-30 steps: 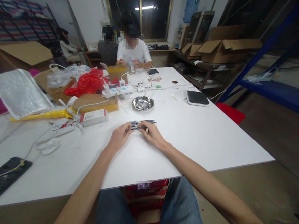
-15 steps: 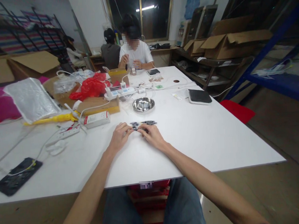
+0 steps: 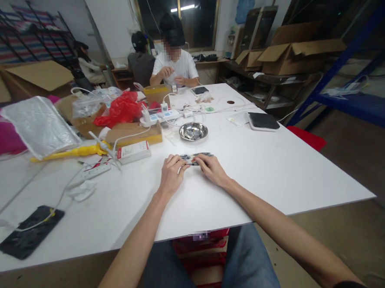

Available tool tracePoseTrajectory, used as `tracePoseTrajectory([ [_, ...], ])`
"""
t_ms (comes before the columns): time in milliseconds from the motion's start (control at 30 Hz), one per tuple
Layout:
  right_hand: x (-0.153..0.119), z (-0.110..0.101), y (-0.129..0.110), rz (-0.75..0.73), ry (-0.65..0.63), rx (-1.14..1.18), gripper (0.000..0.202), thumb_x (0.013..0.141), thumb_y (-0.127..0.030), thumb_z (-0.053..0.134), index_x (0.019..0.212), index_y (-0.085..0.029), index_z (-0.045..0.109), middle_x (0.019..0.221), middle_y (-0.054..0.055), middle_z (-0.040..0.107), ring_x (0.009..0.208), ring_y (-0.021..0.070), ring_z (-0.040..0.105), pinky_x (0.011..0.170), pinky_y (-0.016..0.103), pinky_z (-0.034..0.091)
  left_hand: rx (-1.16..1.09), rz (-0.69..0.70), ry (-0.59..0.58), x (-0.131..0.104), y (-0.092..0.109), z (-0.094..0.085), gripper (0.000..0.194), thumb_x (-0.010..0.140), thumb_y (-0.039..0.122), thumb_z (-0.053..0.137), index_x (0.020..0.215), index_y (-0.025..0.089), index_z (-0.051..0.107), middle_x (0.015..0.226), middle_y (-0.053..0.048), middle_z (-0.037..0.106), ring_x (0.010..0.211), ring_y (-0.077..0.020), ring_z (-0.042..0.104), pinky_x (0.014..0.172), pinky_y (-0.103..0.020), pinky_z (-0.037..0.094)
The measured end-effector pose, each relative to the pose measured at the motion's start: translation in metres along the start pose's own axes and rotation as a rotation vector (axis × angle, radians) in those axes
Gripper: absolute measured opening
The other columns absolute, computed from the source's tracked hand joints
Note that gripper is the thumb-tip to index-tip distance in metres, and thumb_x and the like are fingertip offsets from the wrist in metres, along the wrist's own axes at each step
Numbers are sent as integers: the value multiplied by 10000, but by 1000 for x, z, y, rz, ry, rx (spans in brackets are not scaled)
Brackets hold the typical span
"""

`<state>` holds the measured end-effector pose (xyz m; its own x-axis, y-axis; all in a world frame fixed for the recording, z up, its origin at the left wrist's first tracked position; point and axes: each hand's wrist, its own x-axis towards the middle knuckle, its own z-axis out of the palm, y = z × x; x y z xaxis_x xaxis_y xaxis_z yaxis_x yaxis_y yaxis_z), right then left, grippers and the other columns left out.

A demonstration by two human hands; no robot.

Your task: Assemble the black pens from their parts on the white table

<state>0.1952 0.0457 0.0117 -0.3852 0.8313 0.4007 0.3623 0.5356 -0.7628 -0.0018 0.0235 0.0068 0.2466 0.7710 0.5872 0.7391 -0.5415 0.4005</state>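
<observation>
Left hand (image 3: 171,175) & right hand (image 3: 213,170) both pinched a dark pen (image 3: 193,159) lying mid counter (image 3: 279,169); steel bowl (image 3: 193,131) beyond.

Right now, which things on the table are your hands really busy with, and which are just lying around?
In use: the left hand and right hand both touch a small dark gadget on the white table.

Lying about: metal bowl, red plastic bag, white box, black phone, black pad.
</observation>
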Motion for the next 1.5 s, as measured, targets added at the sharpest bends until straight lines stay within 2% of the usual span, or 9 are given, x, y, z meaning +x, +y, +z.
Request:
tracePoseTrajectory([
  [267,-2,-2,1,39,-26,13,443,1032,-509,390,984,-197,701,591,-11,534,583,169,490,618,284,378,13,-7,30,-3,2,4,162,970,339,609,910,237,720,877,-37,675,917,-222,554,843,-410,430],
  [567,3,0,12,164,-43,204,495,980,-597,445,926,-168,687,553,-49,410,507,132,349,506,271,262,35,54,51,2,-4,12,160,971,322,602,928,224,720,897,-48,665,934,-219,544,854,-388,440],
  [700,1,-2,11,79,6,154,453,992,-542,454,889,-165,682,652,-20,514,594,135,417,582,274,319,86,44,33,3,-5,9,164,964,348,615,997,233,727,976,-54,678,986,-226,555,881,-392,432],
  [833,1,-6,9,34,65,144,426,1008,-509,441,922,-162,673,768,12,610,693,151,499,664,278,373,29,52,40,3,-4,6,267,992,358,566,1203,241,680,1121,-62,672,1063,-221,564,940,-380,431],
  [933,1,-8,10,0,75,150,394,1005,-491,458,974,-159,669,843,32,643,750,164,531,704,283,394,-24,19,72,3,-4,5,336,1026,360,492,1299,210,617,1099,-65,682,1049,-219,576,954,-376,434],
  [1167,0,-10,16,-9,52,184,350,978,-443,498,1060,-162,690,763,15,605,690,160,508,672,290,394,-59,-82,-8,2,-8,4,306,1031,320,474,1261,211,645,1064,-57,733,1007,-215,624,933,-359,466],
  [1267,1,-10,22,33,59,238,325,937,-404,544,1071,-154,703,696,-1,580,619,146,482,610,280,376,-69,-75,-51,3,-9,5,249,1018,306,497,1081,195,710,1007,-61,746,947,-210,644,886,-347,487],
  [1400,1,-12,28,104,81,228,282,877,-382,595,968,-148,723,687,13,641,564,137,473,571,277,375,-81,-72,-39,6,-11,7,171,972,274,573,936,189,717,937,-60,742,870,-199,656,811,-325,498],
  [1500,0,-13,26,58,83,156,241,886,-360,580,885,-156,708,681,19,663,622,154,535,620,277,398,-95,-62,-9,7,-13,7,138,945,235,600,905,188,724,905,-54,742,840,-194,660,792,-318,497],
])
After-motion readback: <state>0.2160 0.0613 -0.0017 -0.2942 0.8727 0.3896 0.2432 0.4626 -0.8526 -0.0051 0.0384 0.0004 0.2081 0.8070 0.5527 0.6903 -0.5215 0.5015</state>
